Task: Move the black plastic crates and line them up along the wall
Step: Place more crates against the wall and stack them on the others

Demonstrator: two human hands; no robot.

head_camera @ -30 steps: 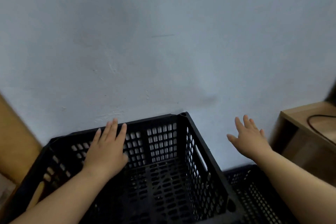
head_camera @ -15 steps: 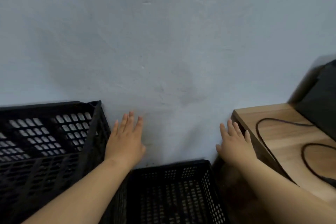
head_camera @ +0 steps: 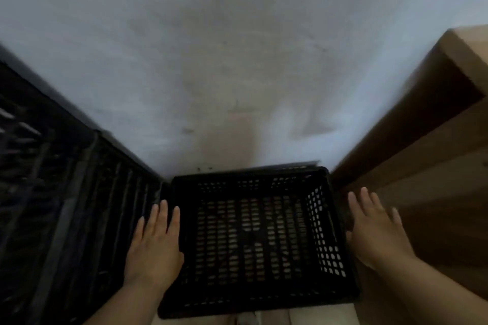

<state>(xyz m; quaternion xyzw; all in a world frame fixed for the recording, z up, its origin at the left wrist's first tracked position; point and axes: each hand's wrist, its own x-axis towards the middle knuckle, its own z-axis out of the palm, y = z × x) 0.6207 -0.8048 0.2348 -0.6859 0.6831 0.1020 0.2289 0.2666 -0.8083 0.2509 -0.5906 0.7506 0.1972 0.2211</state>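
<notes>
Neither of my hands holds anything: both are spread flat with the fingers apart. My left hand hovers over the left rim of the small crate, and my right hand hangs just outside its right wall; I cannot tell whether either palm is actually touching the plastic. The small crate sits on the floor directly below me, upright and empty, its far edge close against the wall. It is squeezed between the tall crate on my left, which looks to be touching or nearly touching it, and the wooden cabinet on my right. The tall crate is blurred, but its far corner also reaches the wall.

I judge that I am at the step of taking hold of, or squaring up, the small crate in the row. Next I need to close both hands on its side walls, then push it flush to the wall and level with its neighbour. The gap on the right is tight, so my knuckles could scrape the cabinet.
</notes>
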